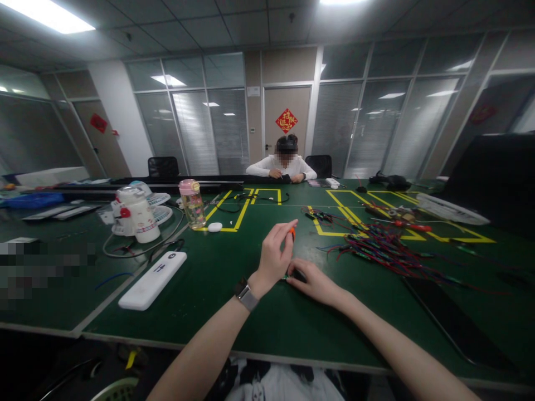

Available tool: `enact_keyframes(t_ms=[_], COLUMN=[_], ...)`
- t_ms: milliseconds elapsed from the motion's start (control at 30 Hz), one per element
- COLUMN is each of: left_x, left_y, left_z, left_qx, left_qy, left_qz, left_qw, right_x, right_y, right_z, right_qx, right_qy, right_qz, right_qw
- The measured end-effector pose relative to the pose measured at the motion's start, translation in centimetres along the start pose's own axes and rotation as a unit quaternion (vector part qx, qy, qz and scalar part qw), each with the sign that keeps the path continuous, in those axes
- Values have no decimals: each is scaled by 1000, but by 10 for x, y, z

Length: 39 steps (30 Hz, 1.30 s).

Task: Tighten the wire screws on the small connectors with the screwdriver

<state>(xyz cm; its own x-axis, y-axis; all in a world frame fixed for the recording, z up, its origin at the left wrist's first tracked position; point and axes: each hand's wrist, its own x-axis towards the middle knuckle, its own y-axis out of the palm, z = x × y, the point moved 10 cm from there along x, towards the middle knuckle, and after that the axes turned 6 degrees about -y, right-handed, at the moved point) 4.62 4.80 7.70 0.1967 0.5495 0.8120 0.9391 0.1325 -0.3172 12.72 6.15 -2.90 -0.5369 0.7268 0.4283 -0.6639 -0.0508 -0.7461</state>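
My left hand [273,253], with a watch on its wrist, is closed around a small tool with an orange handle [292,232], held upright above the green table [217,312]. Just to its right, my right hand [311,281] lies low on the table, its fingers pressed on a small dark part [297,274]. The tool's tip points down toward that part; the tip itself is hidden by the fingers.
A pile of red, blue and green wires [378,248] lies to the right. A white power strip [152,280], a white jug [140,214] and a pink-lidded bottle [193,204] stand left. A dark tablet [453,323] lies at right. Another person [282,166] sits across the table.
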Motion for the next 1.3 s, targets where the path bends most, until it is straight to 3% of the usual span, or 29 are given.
enact_keyframes(t_ms=[233, 467, 733, 967, 1300], left_x=[0, 2, 2, 2, 1], left_y=[-4, 1, -6, 0, -4], left_z=[2, 1, 3, 0, 6], left_qx=[39, 11, 46, 9, 39], left_qy=[-9, -7, -13, -7, -26], left_qz=[-33, 2, -33, 10, -22], left_qw=[999, 1000, 998, 1000, 999], right_x=[0, 1, 0, -1, 0], right_y=[1, -1, -1, 1, 1], right_z=[-2, 2, 2, 0, 0], right_qx=[0, 4, 4, -8, -2], right_qy=[-2, -4, -5, -8, -8], right_qz=[-2, 2, -1, 5, 5], right_qw=[1000, 1000, 1000, 1000, 1000])
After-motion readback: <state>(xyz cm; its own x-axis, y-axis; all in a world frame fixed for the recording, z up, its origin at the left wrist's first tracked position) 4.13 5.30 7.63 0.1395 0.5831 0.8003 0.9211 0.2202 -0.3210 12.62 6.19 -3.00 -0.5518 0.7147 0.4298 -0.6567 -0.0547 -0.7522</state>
